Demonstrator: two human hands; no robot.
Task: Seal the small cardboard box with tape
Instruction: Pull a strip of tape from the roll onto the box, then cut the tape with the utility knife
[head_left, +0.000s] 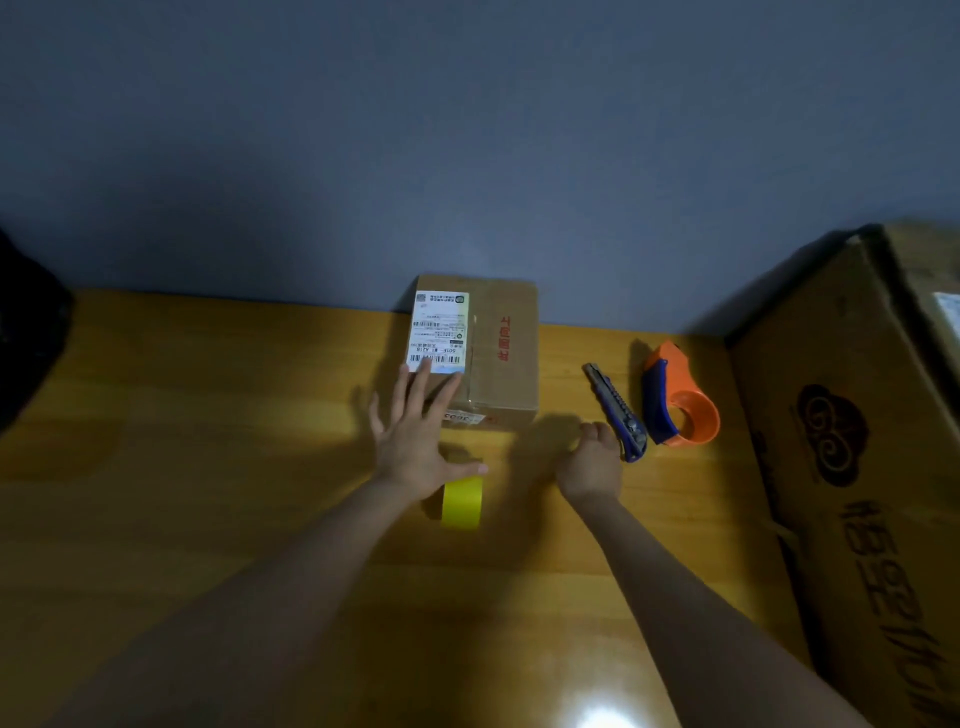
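The small cardboard box (498, 353) stands against the wall at the table's far middle, flaps closed, a white shipping label on its left half. My left hand (415, 441) is spread flat with its fingertips over the box's near left corner, holding nothing. A yellow tape roll (461, 501) stands on edge just below that hand, partly hidden by it. My right hand (592, 462) hovers right of the roll with fingers loosely curled and nothing seen in it.
A blue utility knife (618, 415) and an orange and blue tape dispenser (675, 405) lie right of the small box. A big cardboard carton (857, 467) fills the right side. A dark object (26, 338) sits at the left edge of the wooden table (208, 467).
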